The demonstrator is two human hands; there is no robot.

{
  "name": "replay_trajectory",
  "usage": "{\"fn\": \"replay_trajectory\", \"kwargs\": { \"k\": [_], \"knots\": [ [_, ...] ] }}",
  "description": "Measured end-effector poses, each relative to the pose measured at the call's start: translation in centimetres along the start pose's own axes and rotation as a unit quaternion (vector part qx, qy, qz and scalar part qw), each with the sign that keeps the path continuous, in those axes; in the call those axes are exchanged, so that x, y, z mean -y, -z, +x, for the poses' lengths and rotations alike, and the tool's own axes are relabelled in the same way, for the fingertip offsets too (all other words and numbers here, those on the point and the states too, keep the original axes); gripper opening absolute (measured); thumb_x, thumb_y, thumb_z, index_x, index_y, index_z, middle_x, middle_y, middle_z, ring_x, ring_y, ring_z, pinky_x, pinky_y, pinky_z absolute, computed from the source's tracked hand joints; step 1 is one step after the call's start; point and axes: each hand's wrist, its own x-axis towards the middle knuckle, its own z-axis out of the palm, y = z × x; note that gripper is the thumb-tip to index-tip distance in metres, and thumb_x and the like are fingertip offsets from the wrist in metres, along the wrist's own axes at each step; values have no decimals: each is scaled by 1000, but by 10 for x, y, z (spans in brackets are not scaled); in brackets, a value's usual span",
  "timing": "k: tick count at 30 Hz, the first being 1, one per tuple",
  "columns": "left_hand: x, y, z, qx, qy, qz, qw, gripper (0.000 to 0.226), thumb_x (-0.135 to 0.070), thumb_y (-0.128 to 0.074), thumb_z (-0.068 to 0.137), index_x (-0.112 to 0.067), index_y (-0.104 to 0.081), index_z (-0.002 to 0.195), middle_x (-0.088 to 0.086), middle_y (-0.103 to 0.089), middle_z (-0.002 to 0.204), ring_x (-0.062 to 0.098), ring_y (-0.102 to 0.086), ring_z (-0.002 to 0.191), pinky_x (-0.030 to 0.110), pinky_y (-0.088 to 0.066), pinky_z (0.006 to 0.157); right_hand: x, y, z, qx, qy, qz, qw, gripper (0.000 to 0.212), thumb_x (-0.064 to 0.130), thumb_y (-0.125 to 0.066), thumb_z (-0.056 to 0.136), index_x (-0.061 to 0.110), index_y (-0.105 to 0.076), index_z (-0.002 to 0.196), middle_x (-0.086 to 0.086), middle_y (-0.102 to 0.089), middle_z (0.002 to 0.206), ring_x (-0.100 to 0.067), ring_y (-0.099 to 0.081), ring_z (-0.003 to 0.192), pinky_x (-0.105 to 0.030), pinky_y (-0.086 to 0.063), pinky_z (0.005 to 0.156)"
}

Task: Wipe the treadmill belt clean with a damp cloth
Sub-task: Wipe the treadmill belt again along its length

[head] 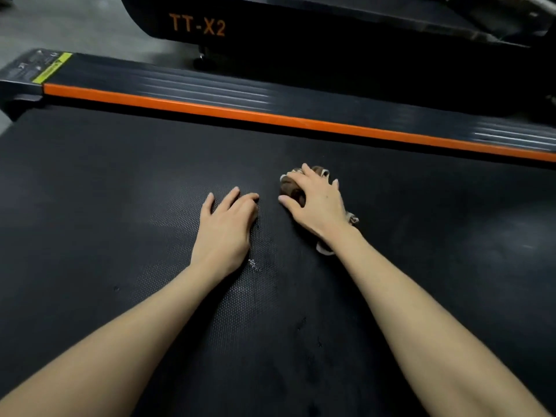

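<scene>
The black textured treadmill belt [120, 224] fills most of the head view. My right hand [316, 203] lies on a bunched brown and white cloth [290, 189] in the belt's middle, with fingers and thumb curled round it. A strip of the cloth trails out beside my right wrist. My left hand [225, 230] rests palm down on the belt just left of the cloth, fingers slightly bent, holding nothing. A small whitish speck [253, 264] sits on the belt near my left wrist.
An orange stripe [270, 117] and a ribbed black side rail [210, 85] border the belt's far edge. Beyond it stands another black machine marked TT-X2 [197, 25]. Grey floor [75, 22] shows at the top left.
</scene>
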Motion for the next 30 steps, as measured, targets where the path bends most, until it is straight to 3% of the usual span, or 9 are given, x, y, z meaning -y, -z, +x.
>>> {"fn": "replay_trajectory", "kwargs": {
  "k": [3, 5, 10, 12, 15, 17, 22, 26, 30],
  "knots": [
    [-1, 2, 1, 2, 4, -5, 1000, 29, -18, -33, 101, -18, -49, 126, -10, -45, 142, 15, -23, 142, 44, -5, 114, 15, 4, -50, 1, 53, 19, 998, 41, 29, -58, 89, 25, -54, 130, -4, -41, 146, -30, -43, 128, -38, -32, 104],
    [-2, 5, 0, -3, 6, -20, 1000, 29, -19, -32, 102, -17, -50, 124, -9, -47, 141, 15, -24, 142, 44, -5, 114, 21, 11, -103, -3, 111, 42, 993, 45, 16, -57, 79, 18, -60, 124, -10, -50, 139, -32, -50, 123, -43, -40, 102],
    [-3, 10, -1, -4, 4, -40, 999, 30, -19, -30, 102, -15, -50, 125, -4, -50, 138, 18, -26, 141, 44, -5, 114, 19, 21, -221, 56, 205, 35, 977, 51, 26, -46, 79, 23, -54, 129, -8, -50, 139, -34, -51, 122, -51, -41, 101],
    [-4, 12, -4, -4, 11, -58, 998, 29, -18, -32, 102, -13, -52, 123, -2, -52, 137, 19, -28, 140, 43, -6, 115, 9, 26, -203, 59, 182, 0, 982, 53, 26, -45, 80, 24, -51, 133, -8, -47, 142, -30, -48, 127, -56, -33, 104],
    [-12, 21, -21, -26, 44, -120, 991, 25, -15, -37, 100, -7, -56, 114, 6, -61, 125, 25, -46, 127, 39, -14, 114, -4, 24, -145, 33, -16, 21, 999, 48, 19, -51, 89, 28, -46, 136, -3, -33, 151, -24, -30, 139, -59, -10, 112],
    [-18, 26, -48, -26, 50, -145, 988, 20, -13, -40, 99, -4, -56, 107, 10, -65, 115, 31, -56, 111, 39, -19, 112, -3, 18, -132, 15, -76, 32, 996, 43, 22, -50, 92, 27, -47, 135, -3, -29, 153, -28, -26, 140, -58, -7, 112],
    [-26, 26, -117, 1, -8, -139, 990, 17, -11, -44, 98, -3, -56, 106, 8, -62, 125, 25, -43, 132, 43, -16, 115, 39, 18, -201, 21, -22, 30, 999, 38, 35, -47, 93, 22, -57, 127, -8, -38, 148, -36, -38, 130, -52, -19, 110],
    [-37, 26, -141, 4, -6, -139, 990, 12, -12, -43, 98, -9, -53, 95, 6, -55, 134, 26, -36, 137, 44, -12, 115, 67, 20, -269, 35, 0, 1, 999, 46, 53, -50, 83, 27, -64, 118, -8, -51, 138, -42, -46, 124, -57, -31, 103],
    [-33, 27, -146, 17, -19, -125, 992, 15, -13, -40, 99, -9, -52, 93, 6, -53, 137, 26, -35, 138, 43, -11, 116, 55, 25, -270, 16, 20, -24, 999, 34, 29, -65, 74, 21, -69, 107, -12, -60, 125, -42, -57, 110, -54, -46, 90]
  ]
}}
